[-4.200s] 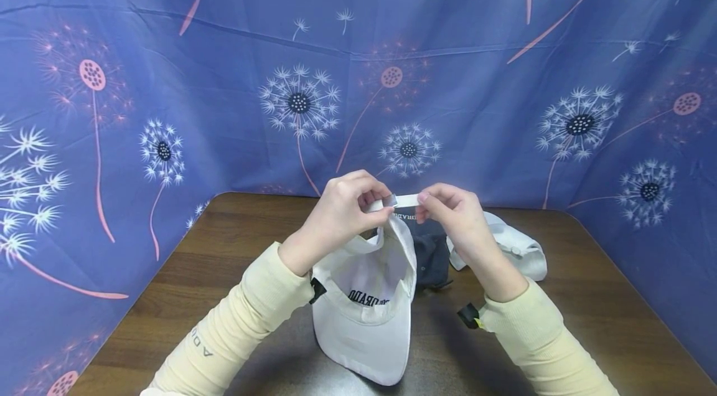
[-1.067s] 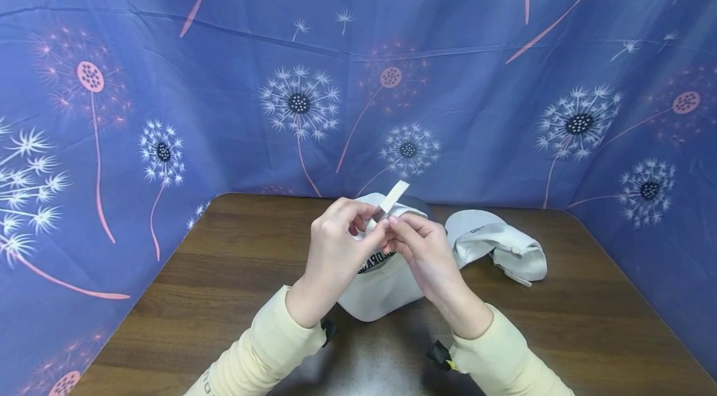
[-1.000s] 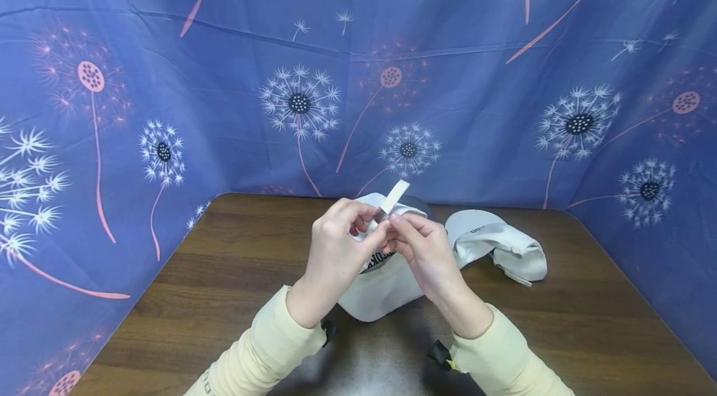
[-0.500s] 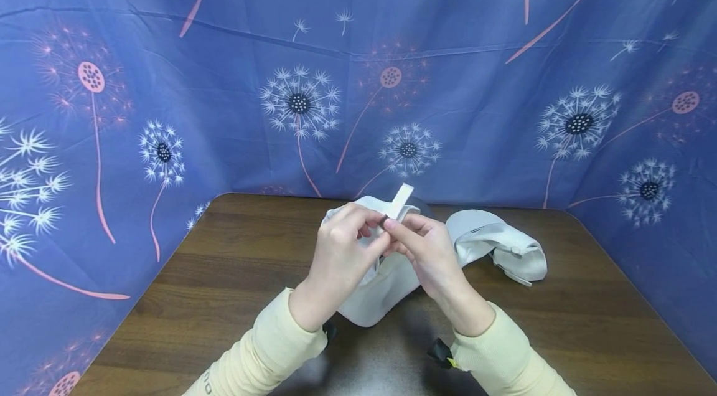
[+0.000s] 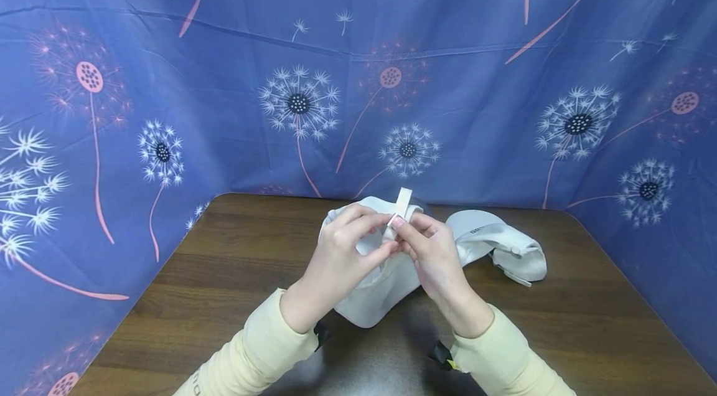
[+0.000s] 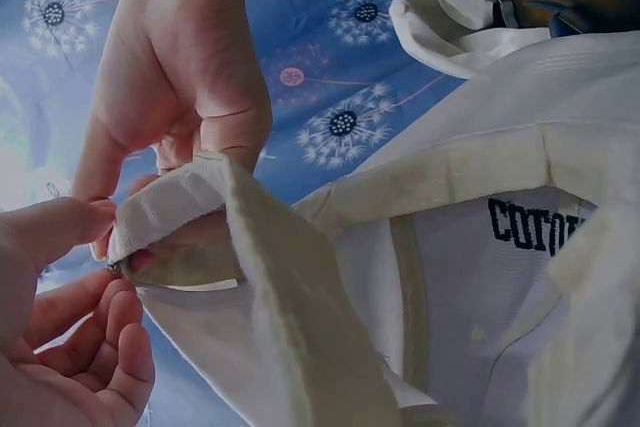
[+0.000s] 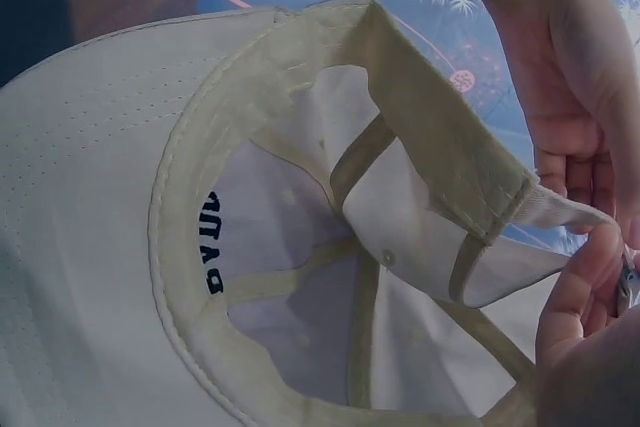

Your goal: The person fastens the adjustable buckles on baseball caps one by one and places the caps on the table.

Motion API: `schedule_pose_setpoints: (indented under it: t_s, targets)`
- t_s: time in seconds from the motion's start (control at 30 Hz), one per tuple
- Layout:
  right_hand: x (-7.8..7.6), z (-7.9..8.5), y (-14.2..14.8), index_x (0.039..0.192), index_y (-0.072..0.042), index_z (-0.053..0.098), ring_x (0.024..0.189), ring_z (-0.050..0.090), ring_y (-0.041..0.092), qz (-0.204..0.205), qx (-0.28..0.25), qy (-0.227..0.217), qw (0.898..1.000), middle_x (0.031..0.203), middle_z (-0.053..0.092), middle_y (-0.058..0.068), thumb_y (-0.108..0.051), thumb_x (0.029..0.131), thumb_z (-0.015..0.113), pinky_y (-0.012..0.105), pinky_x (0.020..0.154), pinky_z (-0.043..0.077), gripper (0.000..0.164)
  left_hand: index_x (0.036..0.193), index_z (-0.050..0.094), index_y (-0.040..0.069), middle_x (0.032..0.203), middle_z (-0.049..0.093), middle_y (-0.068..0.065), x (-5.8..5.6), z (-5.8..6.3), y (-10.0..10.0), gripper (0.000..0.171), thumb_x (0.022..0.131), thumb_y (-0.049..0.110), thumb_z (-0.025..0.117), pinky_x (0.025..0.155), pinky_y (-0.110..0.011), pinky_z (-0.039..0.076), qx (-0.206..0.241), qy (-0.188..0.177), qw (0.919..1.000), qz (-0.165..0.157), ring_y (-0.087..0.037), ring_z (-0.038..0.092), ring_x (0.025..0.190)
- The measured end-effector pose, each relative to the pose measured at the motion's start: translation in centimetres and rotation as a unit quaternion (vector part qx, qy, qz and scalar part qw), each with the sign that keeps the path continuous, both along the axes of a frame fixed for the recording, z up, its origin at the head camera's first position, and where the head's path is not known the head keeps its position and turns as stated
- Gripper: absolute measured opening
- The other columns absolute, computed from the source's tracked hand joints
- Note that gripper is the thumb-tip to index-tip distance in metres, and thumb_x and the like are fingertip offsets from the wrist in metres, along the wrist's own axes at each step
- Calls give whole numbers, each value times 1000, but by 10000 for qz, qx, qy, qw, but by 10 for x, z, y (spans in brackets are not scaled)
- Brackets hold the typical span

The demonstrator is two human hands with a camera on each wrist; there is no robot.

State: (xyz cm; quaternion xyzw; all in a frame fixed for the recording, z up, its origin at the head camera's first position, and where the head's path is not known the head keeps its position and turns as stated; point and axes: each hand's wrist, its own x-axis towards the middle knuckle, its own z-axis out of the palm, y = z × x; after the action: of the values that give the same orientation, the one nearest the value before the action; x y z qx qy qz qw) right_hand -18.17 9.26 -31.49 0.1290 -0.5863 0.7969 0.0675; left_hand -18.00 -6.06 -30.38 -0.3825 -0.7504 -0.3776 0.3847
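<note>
A white baseball cap point(image 5: 372, 306) hangs below my hands with its inside facing up and its brim toward me. My left hand point(image 5: 342, 240) pinches the strap near the buckle between index finger and thumb. From the other side, my right hand point(image 5: 434, 259) holds the same cap strap point(image 5: 402, 202), its thumb on top. The strap's free end points up above the fingers. In the right wrist view a small metal buckle point(image 7: 627, 285) shows beside the right fingertips. The left wrist view shows the strap point(image 6: 175, 202) bent into a loop between the hands.
Another white cap point(image 5: 495, 243) lies on its side on the brown wooden table point(image 5: 252, 246), to the right. Dark fabric is barely visible behind the held cap. A blue dandelion-print cloth point(image 5: 336, 72) hangs around the table's back and sides.
Earlier the strap was stretched sideways between the hands; now it points up and the hands are close together. Lately its free end has tipped more upright, and the left fingers have shifted around the buckle.
</note>
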Motion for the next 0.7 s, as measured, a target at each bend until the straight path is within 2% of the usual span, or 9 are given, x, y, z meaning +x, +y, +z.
schedule_pose_setpoints:
  t_s: [0.3, 0.53, 0.7]
  targets:
    - [1, -2, 1, 72, -6, 63, 51, 53, 12, -95, -40, 219, 9997, 61, 58, 2, -5, 83, 59, 23, 50, 47, 12, 96, 67, 5, 87, 61, 0, -1, -4, 0, 28, 71, 15, 74, 71, -16, 44, -18, 31, 9999, -97, -8, 56, 81]
    - [0, -3, 3, 74, -5, 64, 51, 52, 11, -40, -56, 210, 9998, 60, 58, 2, -5, 83, 60, 22, 48, 45, 10, 95, 66, 4, 88, 61, -1, -2, -5, 0, 27, 71, 14, 74, 70, -14, 45, 28, -21, 9998, -196, -9, 57, 79]
    - [-1, -3, 5, 74, -6, 64, 52, 53, 11, 38, 12, 84, 10000, 63, 59, 2, -7, 83, 60, 23, 50, 47, 10, 96, 66, 4, 89, 61, -1, -2, -5, -6, 28, 71, 12, 73, 66, -17, 47, 102, -135, 9998, -114, -10, 57, 77]
